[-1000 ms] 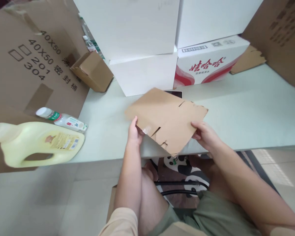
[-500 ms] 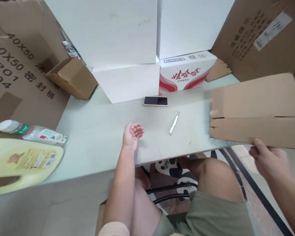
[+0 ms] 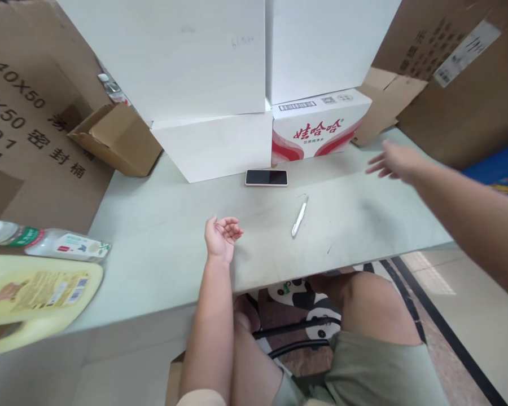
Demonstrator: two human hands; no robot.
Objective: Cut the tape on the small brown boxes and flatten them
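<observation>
My left hand [image 3: 222,239] rests on the table [image 3: 152,248] with its palm turned up. Its fingers are loosely curled and apart, and nothing lies in them. Over the right side of the table my right hand [image 3: 393,160] is raised, slightly blurred, fingers spread and holding nothing. Just beyond it, a flattened cardboard box [image 3: 385,96] leans at the back right, beside a white carton with red lettering [image 3: 319,132]. A slim white pen-like tool [image 3: 300,217] lies between my hands. Behind it is a phone [image 3: 266,177] with a dark screen.
White boxes [image 3: 211,146] are stacked along the back. On the left stand a small open brown carton [image 3: 127,138] and a large printed box [image 3: 25,141]. A plastic bottle [image 3: 68,242] and a yellow jug [image 3: 42,287] lie near the left edge. Something blue [image 3: 499,169] shows at right.
My right hand has let go of the flattened cardboard and moved up and left over the table. The cardboard went from the right front to the back right. My left hand stays nearly still.
</observation>
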